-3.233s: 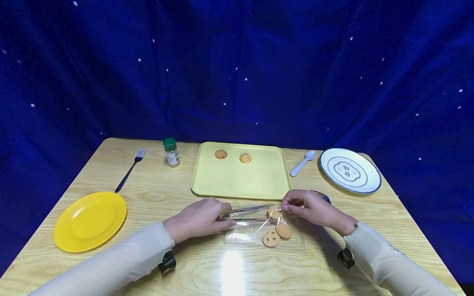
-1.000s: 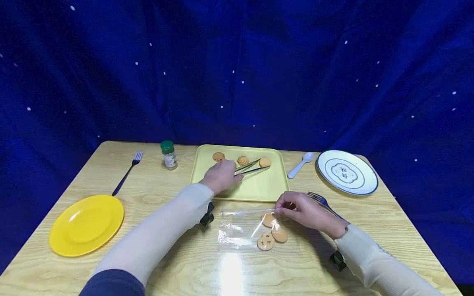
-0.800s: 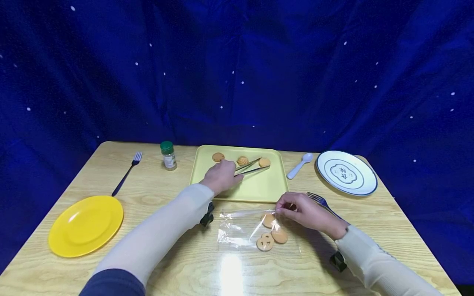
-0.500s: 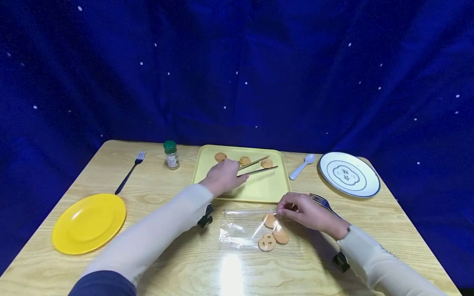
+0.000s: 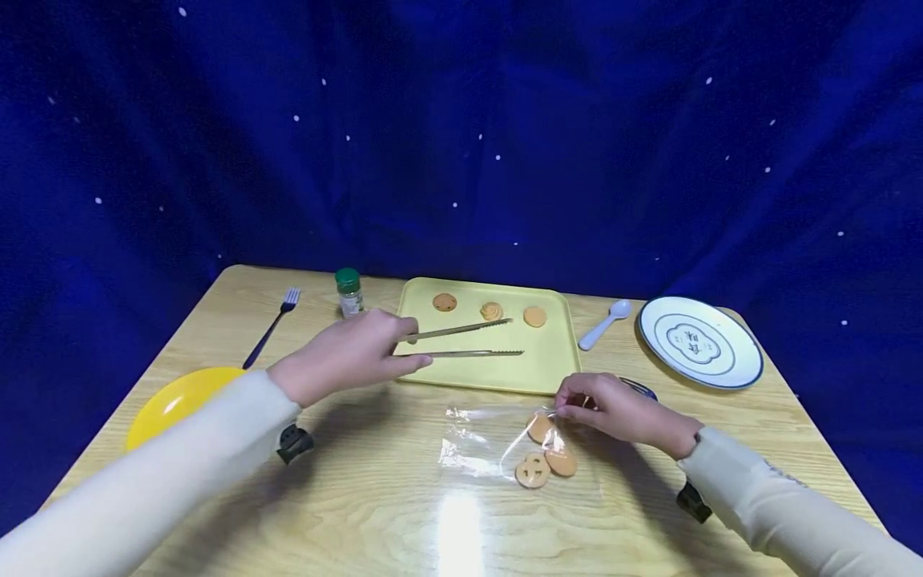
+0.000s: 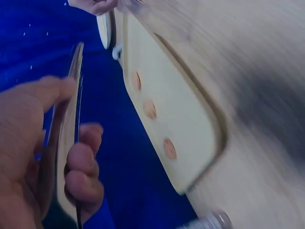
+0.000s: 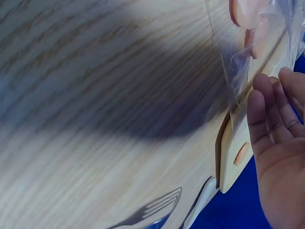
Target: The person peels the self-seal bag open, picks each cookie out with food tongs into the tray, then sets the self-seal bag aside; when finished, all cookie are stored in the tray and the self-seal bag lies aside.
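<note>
My left hand [image 5: 353, 353] grips metal tongs [image 5: 465, 353] over the left part of the pale yellow tray [image 5: 469, 375]; their toothed tips stand apart with nothing between them. On that tray lie a speckled cookie [image 5: 445, 302], a swirled cookie [image 5: 492, 311] and a plain round cookie [image 5: 534, 316] in a row. In front of the tray, my right hand [image 5: 620, 413] pinches the edge of a clear plastic bag [image 5: 472, 441] between thumb and fingers. Three cookies show in the bag, one with cut-out holes [image 5: 533, 470]. The left wrist view shows fingers [image 6: 83, 186] curled round the tongs.
A yellow plate [image 5: 162, 409] and a fork [image 5: 270, 330] are at the left, with a green-capped seasoning jar [image 5: 349, 292] behind the left hand. To the right are a white spoon [image 5: 604, 324], a blue-rimmed plate [image 5: 735, 361] and a dark fork [image 5: 638, 388] partly behind the right hand.
The tongs went from the bag to the tray, where a third cookie now lies. They spread off it, and my left hand has drawn back left. My right hand has stayed at the bag.
</note>
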The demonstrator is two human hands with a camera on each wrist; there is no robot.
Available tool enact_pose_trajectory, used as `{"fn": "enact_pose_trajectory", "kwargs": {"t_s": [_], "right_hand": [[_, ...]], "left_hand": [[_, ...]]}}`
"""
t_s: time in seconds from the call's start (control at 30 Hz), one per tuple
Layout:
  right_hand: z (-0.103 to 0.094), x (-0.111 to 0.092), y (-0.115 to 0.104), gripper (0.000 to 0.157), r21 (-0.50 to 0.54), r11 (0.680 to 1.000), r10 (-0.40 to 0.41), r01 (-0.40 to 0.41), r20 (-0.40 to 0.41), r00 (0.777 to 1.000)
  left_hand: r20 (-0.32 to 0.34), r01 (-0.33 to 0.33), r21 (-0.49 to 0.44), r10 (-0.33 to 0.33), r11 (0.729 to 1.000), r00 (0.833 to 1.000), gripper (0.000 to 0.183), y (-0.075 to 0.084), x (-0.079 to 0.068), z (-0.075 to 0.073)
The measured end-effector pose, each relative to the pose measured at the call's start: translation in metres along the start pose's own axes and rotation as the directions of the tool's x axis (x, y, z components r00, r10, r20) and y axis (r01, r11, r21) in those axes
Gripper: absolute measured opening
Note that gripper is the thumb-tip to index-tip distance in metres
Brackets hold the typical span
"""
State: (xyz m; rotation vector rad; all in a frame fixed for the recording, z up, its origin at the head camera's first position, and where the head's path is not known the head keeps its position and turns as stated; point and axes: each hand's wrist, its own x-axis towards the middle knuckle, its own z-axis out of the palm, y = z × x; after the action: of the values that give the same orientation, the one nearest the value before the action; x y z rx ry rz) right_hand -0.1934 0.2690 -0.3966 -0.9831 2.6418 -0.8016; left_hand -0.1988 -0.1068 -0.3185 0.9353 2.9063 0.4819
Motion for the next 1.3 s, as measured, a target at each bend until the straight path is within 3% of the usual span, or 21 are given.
{"fn": "enact_pose_trajectory", "kwargs": {"t_s": [0.2,0.3,0.5,0.6,0.73,0.93,1.03,1.3], "right_hand": [[-0.005,0.002,-0.002,0.010,-0.010,1.000,-0.016,0.016,0.030,0.999],[-0.006,0.003,-0.002,0.008,-0.016,1.000,-0.025,0.025,0.033,0.999],[-0.008,0.001,-0.001,0.009,-0.026,0.999,-0.028,0.029,0.024,0.999],[-0.008,0.001,-0.002,0.007,-0.018,0.999,-0.029,0.029,0.025,0.999],[-0.008,0.002,-0.004,0.006,-0.014,1.000,-0.027,0.028,0.035,0.999],[-0.008,0.002,-0.004,0.007,-0.025,0.999,-0.029,0.030,0.041,0.999],[-0.008,0.003,-0.003,0.008,-0.017,0.999,-0.031,0.032,0.043,0.999],[-0.007,0.006,-0.004,0.007,0.017,0.999,-0.032,0.031,0.068,0.997]], "left_hand": [[0.087,0.012,-0.046,-0.008,0.999,0.996,0.027,-0.030,-0.049,0.001],[0.126,-0.016,-0.073,0.025,0.997,0.992,0.023,-0.044,-0.068,0.007],[0.139,-0.121,-0.148,0.141,0.982,0.980,0.029,-0.050,-0.082,0.027],[0.119,-0.150,-0.138,0.167,0.979,0.979,0.032,-0.044,-0.080,0.040],[0.125,-0.130,-0.128,0.146,0.983,0.981,0.028,-0.032,-0.074,0.056],[0.087,-0.128,-0.099,0.136,0.987,0.987,0.029,-0.010,-0.046,0.074],[0.077,-0.142,-0.088,0.149,0.986,0.986,0.030,0.001,-0.030,0.080],[0.132,-0.161,-0.111,0.175,0.981,0.976,0.035,0.018,-0.005,0.085]]}}
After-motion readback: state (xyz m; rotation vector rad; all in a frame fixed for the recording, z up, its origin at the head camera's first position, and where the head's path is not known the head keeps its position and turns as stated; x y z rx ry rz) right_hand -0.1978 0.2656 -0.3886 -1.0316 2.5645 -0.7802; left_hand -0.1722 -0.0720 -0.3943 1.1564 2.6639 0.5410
